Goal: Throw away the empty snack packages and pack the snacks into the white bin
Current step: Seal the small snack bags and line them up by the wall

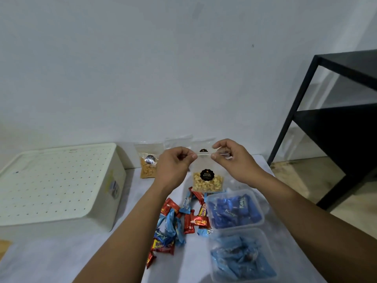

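I hold a clear zip pouch of pale nuts (207, 181) with a black round label up above the table. My left hand (175, 167) pinches its top left corner and my right hand (234, 160) pinches its top right corner. The white bin (59, 186) stands at the left with a perforated lid on it. Loose red and blue snack wrappers (179, 221) lie scattered on the white table below my hands. Another pouch with orange snacks (148, 168) leans by the wall behind my left hand.
Two clear plastic tubs stand at the right: the far one (234, 211) holds dark blue packets, the near one (240, 258) light blue wrappers. More clear pouches (178, 141) lean on the wall. A black metal shelf (336, 123) stands right of the table.
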